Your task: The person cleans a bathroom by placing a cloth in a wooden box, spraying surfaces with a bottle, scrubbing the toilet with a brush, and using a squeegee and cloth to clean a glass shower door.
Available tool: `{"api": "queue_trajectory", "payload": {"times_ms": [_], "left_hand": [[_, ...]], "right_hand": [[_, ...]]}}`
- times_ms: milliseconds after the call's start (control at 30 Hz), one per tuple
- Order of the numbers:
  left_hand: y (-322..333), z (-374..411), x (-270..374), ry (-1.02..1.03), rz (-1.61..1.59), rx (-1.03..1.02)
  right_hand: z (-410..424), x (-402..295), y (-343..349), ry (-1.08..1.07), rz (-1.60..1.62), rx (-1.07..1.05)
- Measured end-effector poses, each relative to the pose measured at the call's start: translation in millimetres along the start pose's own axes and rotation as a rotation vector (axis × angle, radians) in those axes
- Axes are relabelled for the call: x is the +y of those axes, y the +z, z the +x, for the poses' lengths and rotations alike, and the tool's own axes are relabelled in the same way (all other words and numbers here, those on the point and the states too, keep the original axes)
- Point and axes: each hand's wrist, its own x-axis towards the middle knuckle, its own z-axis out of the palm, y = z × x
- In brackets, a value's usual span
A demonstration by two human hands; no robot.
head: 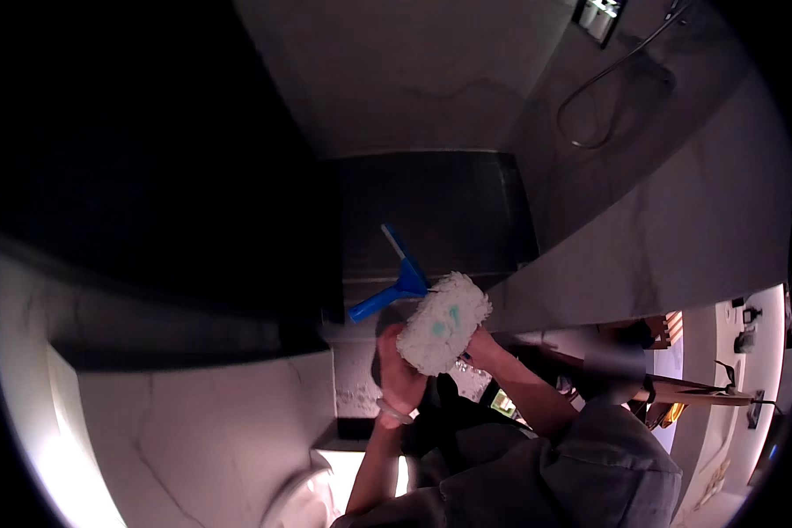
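Note:
A fluffy white cleaning pad (441,325) with two teal-green smears on its upper face is between my hands. My left hand (399,376), with a pale bracelet at the wrist, grips its left side. On the right side my right hand (484,348) holds it, its fingers mostly hidden under the pad. Just beyond the pad is a blue squeegee (409,280), its handle pointing left and its blade slanting up and away. The pad covers its near end, so whether the two touch cannot be told.
A dark shower floor (429,204) lies ahead, between marbled walls (422,72). A shower hose (571,125) hangs at upper right. Along the left runs a large black panel (171,198). A toilet (303,498) stands at lower left. Behind my right arm is a wooden rail (699,391).

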Motion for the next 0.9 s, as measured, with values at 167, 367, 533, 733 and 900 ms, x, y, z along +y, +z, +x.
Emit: {"api": "queue_trajectory", "payload": {"times_ms": [167,367,533,733,900], "left_hand": [[-38.1,121.0,58.2,0.388,0.889,0.02],[-37.7,235.1,-11.4,-0.004,0.863,-0.359],[-1.5,315.8,-54.7,0.071,0.669,-0.588],[83.6,412.1,-61.4,0.145,0.515,-0.489],[109.3,502.2,-53.8,0.21,0.278,-0.487]], "right_hand": [[90.5,-85.2,-9.2,0.26,0.484,0.209],[114.8,-89.1,-41.3,0.282,0.251,0.19],[134.4,-140.0,-89.1,0.061,-0.205,0.494],[147.8,-196.3,-281.6,-0.306,-0.268,1.279],[109.7,-314.2,-474.9,-0.15,-0.766,1.954]]}}
